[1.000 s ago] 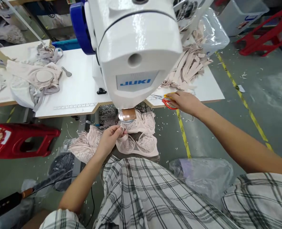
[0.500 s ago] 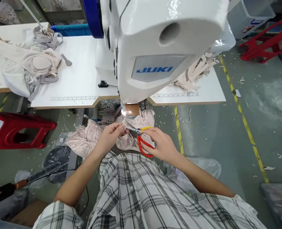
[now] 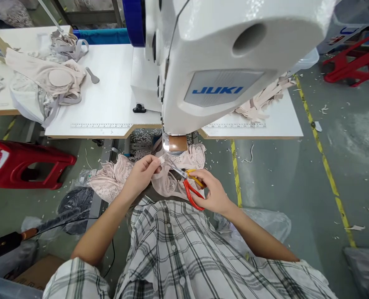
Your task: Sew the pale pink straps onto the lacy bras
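My left hand pinches a pale pink strap end of a lace bra, just below the sewing machine's presser area. My right hand has its fingers in the scissors, which have one red and one yellow handle. Their blades point up and left, with the tips close beside the strap end; whether they touch it I cannot tell. The pink lace bra hangs in front of me under the machine head. To the left of it, more pink lace bras lie bunched together.
A white JUKI sewing machine stands over the white table. Beige bra pieces and a small grey tool lie at left, cut fabric strips at right. Red stools flank the table.
My right hand has brought the scissors from the table's right edge to the strap end at my left hand. Their blades have since shifted slightly. My left hand keeps its pinch.
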A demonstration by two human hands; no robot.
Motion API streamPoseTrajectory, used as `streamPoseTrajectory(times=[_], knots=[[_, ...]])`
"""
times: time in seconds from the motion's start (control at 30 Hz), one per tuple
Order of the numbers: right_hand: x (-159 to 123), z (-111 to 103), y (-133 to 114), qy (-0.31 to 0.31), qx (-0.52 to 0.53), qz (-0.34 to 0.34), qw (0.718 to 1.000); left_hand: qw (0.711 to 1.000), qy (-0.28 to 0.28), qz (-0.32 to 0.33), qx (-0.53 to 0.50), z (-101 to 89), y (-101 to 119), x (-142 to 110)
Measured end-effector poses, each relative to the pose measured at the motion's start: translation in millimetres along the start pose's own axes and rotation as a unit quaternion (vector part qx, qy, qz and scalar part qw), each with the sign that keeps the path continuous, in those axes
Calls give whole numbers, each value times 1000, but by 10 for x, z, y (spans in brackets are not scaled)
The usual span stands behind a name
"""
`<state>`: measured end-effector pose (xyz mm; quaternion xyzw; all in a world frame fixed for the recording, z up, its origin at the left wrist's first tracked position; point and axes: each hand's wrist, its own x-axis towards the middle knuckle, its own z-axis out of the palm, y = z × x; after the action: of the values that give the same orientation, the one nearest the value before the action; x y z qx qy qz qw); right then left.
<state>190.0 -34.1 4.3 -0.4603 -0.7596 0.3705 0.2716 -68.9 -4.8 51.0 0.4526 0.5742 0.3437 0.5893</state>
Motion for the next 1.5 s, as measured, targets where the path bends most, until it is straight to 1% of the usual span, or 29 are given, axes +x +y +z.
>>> streamPoseTrajectory(times=[0.1,0.2,0.37,0.47,0.63,0.7,0.77,0.83,0.93,0.97,1.0,1.07,1.13,1.17,1.2,1.23,1.27,1.3,1.33,1.4,1.43,1.47,1.5], knots=[[57,83,-21,-7,4,-14,1000,999,-9,2,47,-9,56,-2],[159,169,-49,-1,20,-19,1000,995,-11,10,100,-9,96,3],[272,233,-68,-5,65,0,998,989,3,18,150,-44,118,14],[277,212,-81,-11,72,25,997,988,15,23,153,-68,111,17],[223,191,-101,-11,49,69,996,991,34,18,130,-59,116,24],[178,191,-78,-2,44,81,996,992,52,17,111,-59,122,33],[114,159,-23,6,43,91,995,991,69,34,110,-81,111,47],[44,65,67,-4,33,98,995,978,89,80,168,-127,83,65],[23,-211,280,-35,-32,120,992,934,116,142,307,-223,37,90],[64,-328,372,-29,-68,131,989,921,115,151,341,-255,32,97],[137,-454,473,-10,-108,143,984,914,104,153,361,-284,36,105],[377,-718,698,58,-189,164,967,918,63,135,368,-336,69,129],[702,-991,931,119,-254,166,945,934,-1,97,345,-378,121,177],[866,-1122,1037,135,-279,153,938,941,-41,77,327,-396,145,211],[1014,-1238,1126,137,-299,130,935,944,-78,66,315,-412,163,252],[1131,-1329,1186,129,-313,101,935,939,-103,68,322,-423,171,297],[1208,-1382,1211,130,-323,78,934,928,-111,80,346,-428,169,340],[1238,-1388,1193,144,-325,61,933,914,-104,96,379,-424,157,376],[1220,-1345,1133,173,-313,52,933,899,-86,111,415,-409,136,401],[1056,-1124,903,229,-241,48,942,868,-36,150,473,-338,84,404],[932,-968,754,221,-175,42,959,852,-25,173,493,-279,62,380],[798,-799,596,147,-101,25,984,837,-26,197,510,-207,49,342],[671,-631,443,37,-32,-12,999,818,-32,224,528,-123,46,292]])
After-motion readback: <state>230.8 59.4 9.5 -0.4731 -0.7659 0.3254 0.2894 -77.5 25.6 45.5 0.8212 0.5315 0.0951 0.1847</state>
